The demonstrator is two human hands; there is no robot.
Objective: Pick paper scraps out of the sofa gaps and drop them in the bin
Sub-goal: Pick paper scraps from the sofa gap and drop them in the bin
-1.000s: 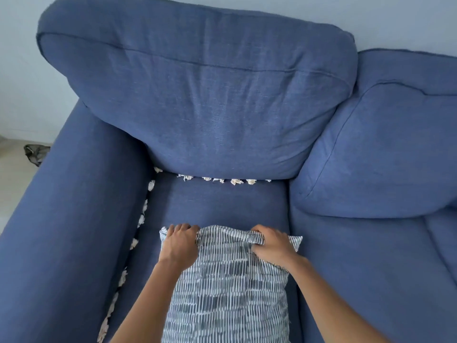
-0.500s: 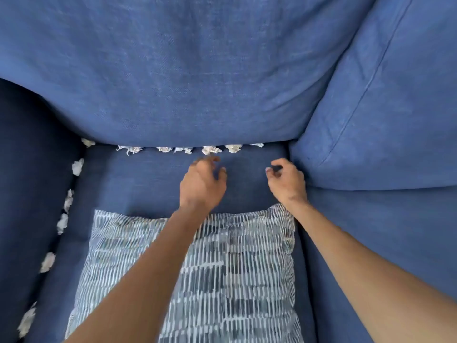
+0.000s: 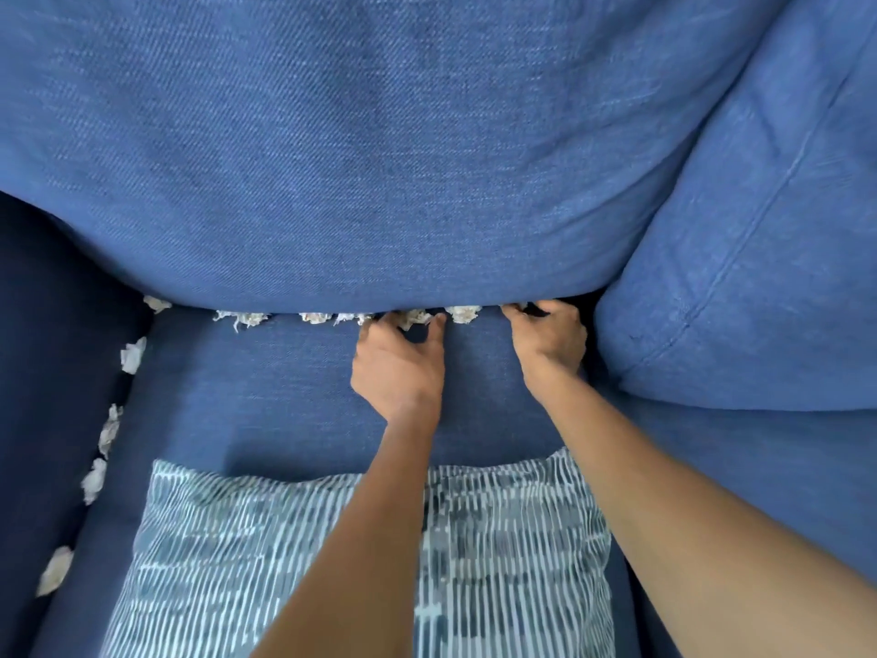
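Note:
White crumpled paper scraps (image 3: 244, 318) sit in a row in the gap between the blue seat cushion (image 3: 265, 396) and the back cushion (image 3: 332, 159). More scraps (image 3: 110, 427) line the gap along the left armrest. My left hand (image 3: 398, 368) reaches into the back gap, with thumb and fingers closed around one scrap (image 3: 416, 317). My right hand (image 3: 550, 341) is curled at the right end of the same gap, beside another scrap (image 3: 465, 313); its fingertips are partly hidden under the cushion. No bin is in view.
A striped blue-and-white throw pillow (image 3: 237, 562) lies on the seat under my forearms. The dark left armrest (image 3: 42, 372) rises on the left. A second back cushion (image 3: 759, 230) bulges in on the right.
Both hands let go of the striped pillow and moved forward to the back gap. My view closed in on the sofa. The left hand's fingers now pinch a scrap.

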